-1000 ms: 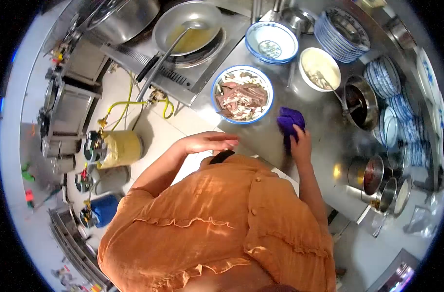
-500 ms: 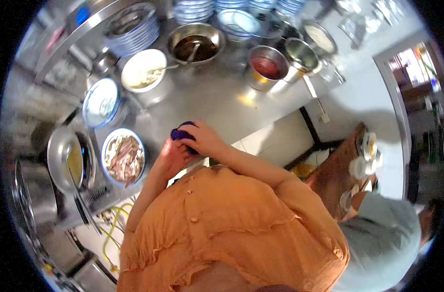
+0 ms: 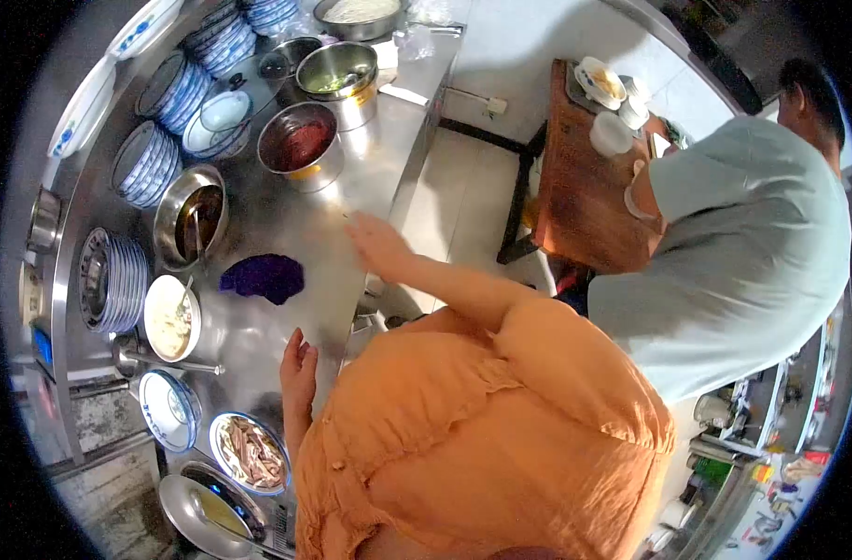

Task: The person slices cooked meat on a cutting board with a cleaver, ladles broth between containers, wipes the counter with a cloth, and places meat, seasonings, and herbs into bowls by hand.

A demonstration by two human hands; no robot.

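Note:
A dark purple cloth [image 3: 263, 278] lies crumpled on the steel counter [image 3: 323, 322], touched by neither hand. My left hand [image 3: 298, 378] is open over the counter's near edge, just below the cloth, with its fingers extended. To the right of the cloth, my right hand [image 3: 379, 247] is open and slightly blurred, its fingers stretched out at the counter's edge. Beyond it stands a steel pot of red paste [image 3: 302, 147]. A plate of sliced meat [image 3: 249, 453] sits below my left hand.
Along the counter's far side are a steel bowl of dark sauce [image 3: 191, 215], a white bowl of pale food [image 3: 172, 317] and stacked plates [image 3: 116, 280]. A wok [image 3: 202, 513] is at lower left. A co-worker [image 3: 725, 252] bends over a wooden table [image 3: 585, 177].
The purple cloth has left my hands and now lies on the counter. My hands have separated. The view has turned right, showing more of the co-worker and wooden table.

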